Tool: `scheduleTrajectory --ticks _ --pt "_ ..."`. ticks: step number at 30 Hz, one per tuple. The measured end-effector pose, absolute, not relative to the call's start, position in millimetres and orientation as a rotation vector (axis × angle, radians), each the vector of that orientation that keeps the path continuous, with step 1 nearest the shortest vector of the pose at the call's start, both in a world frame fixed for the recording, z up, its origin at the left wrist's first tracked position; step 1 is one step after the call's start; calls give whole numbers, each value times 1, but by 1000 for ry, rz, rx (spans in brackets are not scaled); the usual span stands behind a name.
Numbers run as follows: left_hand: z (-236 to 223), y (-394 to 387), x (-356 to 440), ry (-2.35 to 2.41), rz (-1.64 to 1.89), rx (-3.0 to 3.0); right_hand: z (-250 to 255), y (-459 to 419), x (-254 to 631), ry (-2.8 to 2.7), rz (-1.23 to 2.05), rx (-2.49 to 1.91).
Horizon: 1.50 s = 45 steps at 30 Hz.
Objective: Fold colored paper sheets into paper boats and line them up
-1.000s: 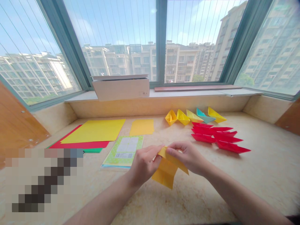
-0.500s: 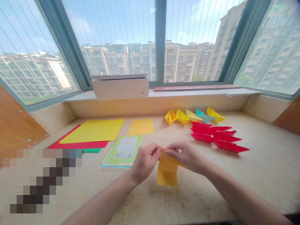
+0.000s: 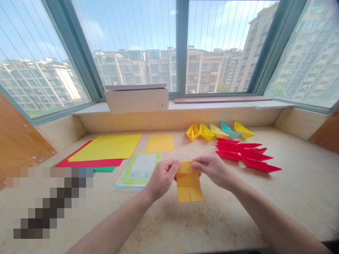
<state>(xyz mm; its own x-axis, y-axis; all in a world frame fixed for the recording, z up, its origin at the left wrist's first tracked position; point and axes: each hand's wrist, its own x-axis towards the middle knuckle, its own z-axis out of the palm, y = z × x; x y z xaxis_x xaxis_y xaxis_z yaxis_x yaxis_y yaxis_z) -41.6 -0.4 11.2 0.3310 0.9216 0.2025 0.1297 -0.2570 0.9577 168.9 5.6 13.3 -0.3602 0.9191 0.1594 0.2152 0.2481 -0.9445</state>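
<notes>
Between my hands hangs a sheet of orange-yellow paper (image 3: 189, 183), creased across and down its middle, its upper edge folded. My left hand (image 3: 164, 176) pinches its upper left corner between thumb and fingers. The upper right corner is gripped by my right hand (image 3: 212, 170), thumb in front; the fingers behind the paper are mostly hidden. To the left of my left hand lies a green-and-white paper pack (image 3: 140, 169) in a clear sleeve. Beyond my right hand stand several red folded paper boats (image 3: 242, 153).
Yellow, orange-yellow and blue paper boats (image 3: 206, 132) line the back of the stone counter (image 3: 159, 225). A square orange-yellow sheet (image 3: 160, 143) and large yellow sheets (image 3: 106, 148) over red and green ones lie left. A white box (image 3: 136, 100) sits on the sill.
The paper has been turned to face me and opened out more. My right hand has moved slightly right, so my hands are farther apart, each on an upper corner.
</notes>
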Motion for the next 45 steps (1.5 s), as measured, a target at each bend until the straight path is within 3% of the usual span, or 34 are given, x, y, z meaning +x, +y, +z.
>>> scheduleTrajectory --ticks 26,33,45 --pt "15 -3 -41 913 951 1532 12 10 172 -1580 1040 -1102" --pt "11 -10 -36 811 813 1624 13 5 170 -1552 1249 -1112" --pt "8 -7 -37 892 911 1609 13 8 175 -1472 1202 -1095"
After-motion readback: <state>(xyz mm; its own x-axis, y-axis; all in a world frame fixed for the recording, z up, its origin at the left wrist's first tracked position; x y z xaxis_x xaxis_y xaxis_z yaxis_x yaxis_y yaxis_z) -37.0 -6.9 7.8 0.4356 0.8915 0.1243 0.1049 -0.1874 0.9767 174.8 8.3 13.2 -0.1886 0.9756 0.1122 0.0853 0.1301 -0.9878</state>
